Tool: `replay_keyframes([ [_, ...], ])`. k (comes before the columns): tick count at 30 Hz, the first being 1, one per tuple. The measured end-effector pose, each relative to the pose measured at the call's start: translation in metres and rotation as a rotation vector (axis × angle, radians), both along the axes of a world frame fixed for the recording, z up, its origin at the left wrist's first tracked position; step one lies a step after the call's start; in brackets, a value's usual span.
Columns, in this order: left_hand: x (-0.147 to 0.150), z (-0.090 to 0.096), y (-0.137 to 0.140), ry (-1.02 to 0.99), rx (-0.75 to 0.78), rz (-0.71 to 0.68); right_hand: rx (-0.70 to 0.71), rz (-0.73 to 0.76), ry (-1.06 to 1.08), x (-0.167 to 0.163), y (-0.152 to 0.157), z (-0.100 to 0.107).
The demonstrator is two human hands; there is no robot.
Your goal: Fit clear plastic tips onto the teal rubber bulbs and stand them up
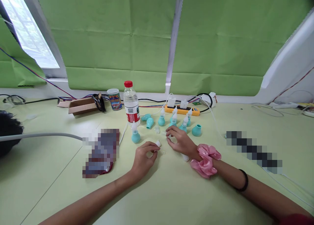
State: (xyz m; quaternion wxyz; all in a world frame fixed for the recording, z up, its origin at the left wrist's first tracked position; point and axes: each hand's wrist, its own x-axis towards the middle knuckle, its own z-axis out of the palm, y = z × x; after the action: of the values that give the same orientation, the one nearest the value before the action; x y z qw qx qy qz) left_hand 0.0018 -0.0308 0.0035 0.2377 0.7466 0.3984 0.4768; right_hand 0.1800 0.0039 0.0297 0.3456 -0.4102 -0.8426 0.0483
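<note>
My left hand [144, 158] rests low over the table, thumb and forefinger pinched together; what they hold, if anything, is too small to tell. A small white piece [158, 143] shows just beyond its fingertips. My right hand [181, 140], with a pink scrunchie [207, 161] at the wrist, curls its fingers around a small clear plastic piece [169, 136], partly hidden. Ahead stand several teal squeeze bulbs with clear tips, among them a left one [135, 136]. Bulbs without tips include a lying one [149, 123] and an upright one [196, 130]. A loose clear tip [157, 130] lies between.
A water bottle [131, 104] with a red cap stands behind the left bulb. Farther back are a can [114, 99], an open cardboard box [82, 106] and an orange power strip [182, 110] with chargers. Blurred-out items lie left and right. Cables run along the wall.
</note>
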Motion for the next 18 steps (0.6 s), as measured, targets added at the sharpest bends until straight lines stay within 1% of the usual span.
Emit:
replay_keyframes([
  [1, -0.002, 0.0, 0.001, -0.042, -0.058, 0.031, -0.005, 0.056, 0.096, -0.004, -0.009, 0.004],
  [2, -0.003, 0.0, 0.002, -0.085, -0.116, 0.059, -0.042, 0.103, 0.198, -0.008, -0.02, 0.006],
  [3, -0.005, 0.0, 0.004, -0.125, -0.169, 0.082, -0.124, 0.141, 0.297, -0.013, -0.031, 0.006],
  [4, -0.006, 0.0, 0.005, -0.163, -0.216, 0.102, -0.241, 0.182, 0.391, -0.017, -0.042, 0.004],
  [5, -0.007, 0.001, 0.005, -0.192, -0.254, 0.114, -0.39, 0.224, 0.463, -0.022, -0.051, 0.0],
  [7, -0.008, 0.002, 0.006, -0.224, -0.31, 0.12, -0.658, 0.266, 0.501, -0.028, -0.064, -0.011],
  [8, -0.008, 0.003, 0.006, -0.234, -0.326, 0.121, -0.74, 0.262, 0.496, -0.03, -0.066, -0.016],
  [9, -0.007, 0.003, 0.005, -0.242, -0.336, 0.121, -0.775, 0.246, 0.486, -0.031, -0.065, -0.021],
  [10, -0.007, 0.004, 0.005, -0.25, -0.342, 0.121, -0.763, 0.222, 0.482, -0.031, -0.063, -0.024],
  [11, -0.007, 0.004, 0.004, -0.256, -0.342, 0.12, -0.718, 0.198, 0.484, -0.03, -0.058, -0.026],
  [14, -0.006, 0.003, 0.003, -0.233, -0.297, 0.091, -0.535, 0.14, 0.513, -0.024, -0.042, -0.028],
  [16, -0.006, 0.002, 0.002, -0.192, -0.236, 0.05, -0.451, 0.136, 0.532, -0.02, -0.036, -0.027],
  [18, -0.006, 0.002, 0.001, -0.172, -0.188, 0.011, -0.415, 0.154, 0.539, -0.019, -0.034, -0.028],
])
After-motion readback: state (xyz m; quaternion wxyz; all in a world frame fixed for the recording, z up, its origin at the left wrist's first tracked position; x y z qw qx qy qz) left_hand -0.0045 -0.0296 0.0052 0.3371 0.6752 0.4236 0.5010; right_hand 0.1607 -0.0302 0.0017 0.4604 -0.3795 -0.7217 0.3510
